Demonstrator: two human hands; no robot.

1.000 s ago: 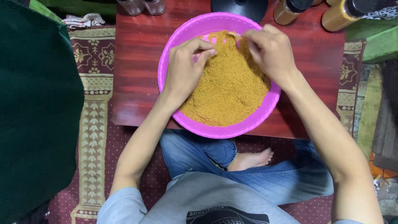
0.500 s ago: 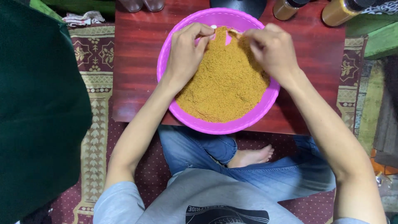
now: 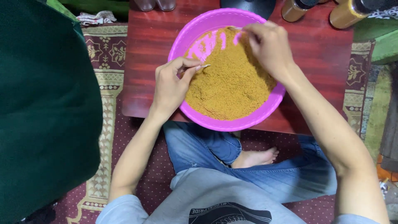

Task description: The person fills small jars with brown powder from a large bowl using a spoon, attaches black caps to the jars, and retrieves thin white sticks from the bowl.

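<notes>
Sitting on the rug, the person had pulled the left hand [image 3: 172, 85] back w/ fingers pinched on a small pale bit. Right hand [image 3: 269, 45], fingers curled together, stayed in the orange crumbs [image 3: 232, 85] in the pink bowl [image 3: 265, 114] on the red table [image 3: 145, 62].

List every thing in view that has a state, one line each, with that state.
pink bowl: upright on the red table, holding a heap of orange-brown powder; inner wall bare at the far left.
left hand: at the bowl's left rim, fingers pinched on a small pale bit.
right hand: fingers curled, down in the powder at the far side.
two amber bottles: lying on the table's far right edge.
</notes>
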